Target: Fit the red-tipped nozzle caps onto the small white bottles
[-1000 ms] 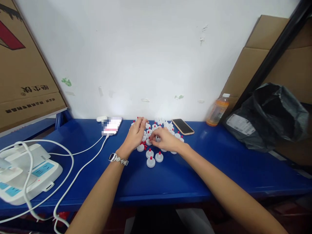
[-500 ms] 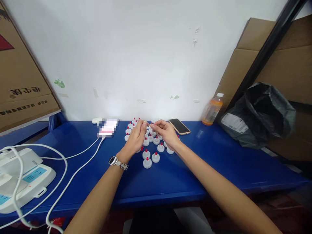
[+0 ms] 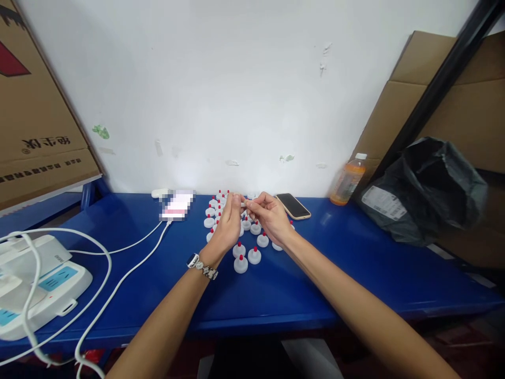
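Note:
Above the middle of the blue table my left hand (image 3: 230,221) is closed, thumb upright, around what looks like a white nozzle cap (image 3: 243,204); only a pale sliver of it shows. From the other side, my right hand (image 3: 271,215) pinches at the same piece with thumb and forefinger. Its far end is hidden by the fingers. Several white nozzle caps with red tips stand upright below and around both hands, among them a front cap (image 3: 240,265), one beside it (image 3: 254,256) and another near my right wrist (image 3: 262,240).
A phone (image 3: 293,206) lies behind my right hand. Farther right stand an orange drink bottle (image 3: 347,180) and a dark plastic bag (image 3: 422,195). A power strip (image 3: 59,287) with white cables (image 3: 138,266) is at the left, near a blurred-out device (image 3: 177,205).
My left hand has turned more upright, and its watch has shifted slightly right. My right fingers have moved closer against the left ones. The whole view has shifted a little.

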Tool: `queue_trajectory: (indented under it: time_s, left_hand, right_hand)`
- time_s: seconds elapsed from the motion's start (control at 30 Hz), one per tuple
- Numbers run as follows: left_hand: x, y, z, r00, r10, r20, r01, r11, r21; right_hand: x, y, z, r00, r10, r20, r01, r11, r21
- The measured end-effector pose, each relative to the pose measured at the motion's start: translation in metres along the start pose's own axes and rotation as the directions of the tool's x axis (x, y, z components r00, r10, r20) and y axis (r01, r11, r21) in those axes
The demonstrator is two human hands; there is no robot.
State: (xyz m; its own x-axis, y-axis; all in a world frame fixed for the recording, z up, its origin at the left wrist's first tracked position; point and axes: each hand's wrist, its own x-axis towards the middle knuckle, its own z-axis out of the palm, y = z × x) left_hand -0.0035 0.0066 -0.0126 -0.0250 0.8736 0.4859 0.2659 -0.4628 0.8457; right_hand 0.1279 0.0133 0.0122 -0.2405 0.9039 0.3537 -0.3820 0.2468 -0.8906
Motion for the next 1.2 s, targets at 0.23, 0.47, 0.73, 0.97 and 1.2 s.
queue_trajectory:
  time_s: [0.23,0.47,0.73,0.97,1.2]
  left_hand:
    - [-0.003,0.01,-0.004,0.997,-0.042,0.067,0.043,0.999,-0.022]
    - [0.01,0.012,-0.04,0.999,0.012,-0.049,0.004,0.951,0.308]
    - [0.013,-0.003,-0.052,0.999,0.039,-0.037,-0.014,0.849,0.528]
    - [0.012,-0.005,-0.044,0.999,0.045,0.016,-0.046,0.82,0.571]
    - [0.01,-0.005,-0.039,0.997,0.052,0.053,-0.072,0.832,0.551]
  right_hand:
    - [0.0,0.001,-0.004,1.0,0.009,0.028,-0.007,0.997,-0.082]
    - [0.059,0.002,-0.028,0.987,-0.163,0.005,0.144,0.858,-0.494]
    - [0.133,0.042,-0.032,0.994,0.003,0.11,0.107,0.224,-0.969]
    - [0.146,0.046,-0.041,0.983,0.14,0.119,0.103,0.114,-0.988]
    - [0.148,0.046,-0.072,0.993,0.113,-0.022,-0.025,0.026,-0.999]
